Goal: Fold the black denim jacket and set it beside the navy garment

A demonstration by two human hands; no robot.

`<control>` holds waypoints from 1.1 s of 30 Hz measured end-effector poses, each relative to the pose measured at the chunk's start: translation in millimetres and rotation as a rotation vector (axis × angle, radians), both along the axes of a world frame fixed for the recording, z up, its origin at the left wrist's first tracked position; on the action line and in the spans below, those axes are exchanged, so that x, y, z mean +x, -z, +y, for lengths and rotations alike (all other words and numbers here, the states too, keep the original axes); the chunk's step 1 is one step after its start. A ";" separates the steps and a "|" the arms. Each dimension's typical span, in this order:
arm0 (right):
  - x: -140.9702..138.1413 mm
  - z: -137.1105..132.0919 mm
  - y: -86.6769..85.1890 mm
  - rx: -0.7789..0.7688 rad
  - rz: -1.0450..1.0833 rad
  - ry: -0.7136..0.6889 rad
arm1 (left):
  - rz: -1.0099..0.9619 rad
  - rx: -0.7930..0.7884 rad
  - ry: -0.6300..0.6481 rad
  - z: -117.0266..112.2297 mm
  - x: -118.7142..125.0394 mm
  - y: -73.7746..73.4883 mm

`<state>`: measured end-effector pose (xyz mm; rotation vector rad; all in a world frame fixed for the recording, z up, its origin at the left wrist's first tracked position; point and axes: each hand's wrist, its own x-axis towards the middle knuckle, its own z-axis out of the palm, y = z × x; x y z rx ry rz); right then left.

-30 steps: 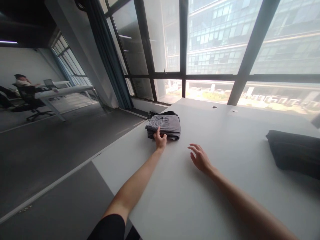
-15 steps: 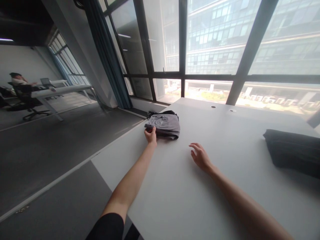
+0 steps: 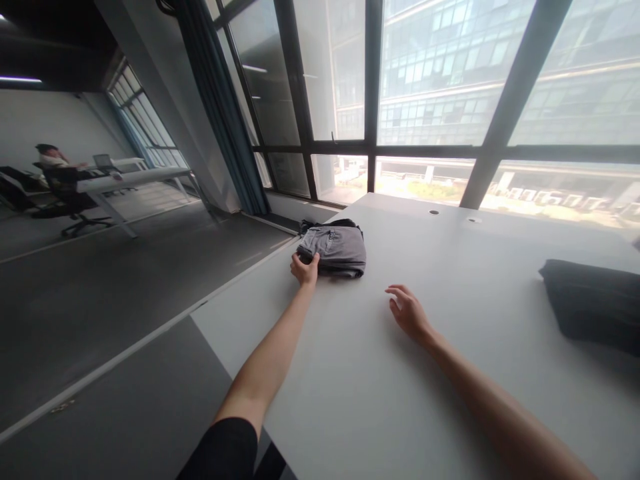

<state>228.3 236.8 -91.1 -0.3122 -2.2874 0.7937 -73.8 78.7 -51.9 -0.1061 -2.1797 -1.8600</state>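
A folded grey garment (image 3: 340,250) lies at the table's far left side, with black fabric (image 3: 345,223) showing behind and under it. My left hand (image 3: 305,268) grips its near left corner, the thumb on the near side and the fingers round the left edge. That corner looks dark and bunched. Over the white tabletop, to the right of the garment and apart from it, my right hand (image 3: 407,311) is open, its fingers loosely bent and nothing in them.
Dark folded fabric (image 3: 593,303) lies at the right of the white table (image 3: 370,373). Two cable holes (image 3: 434,213) are near the far edge, below large windows. At the far left, a person (image 3: 53,157) sits by another desk (image 3: 140,177) with a laptop.
The view has turned slightly left. My left fingers have pressed in the garment's near left corner, which now looks more bunched. My right hand keeps nearly the same pose.
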 end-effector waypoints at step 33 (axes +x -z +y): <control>3.5 3.8 -8.5 0.026 0.062 0.077 | -0.283 0.380 0.428 23.9 109.6 -12.0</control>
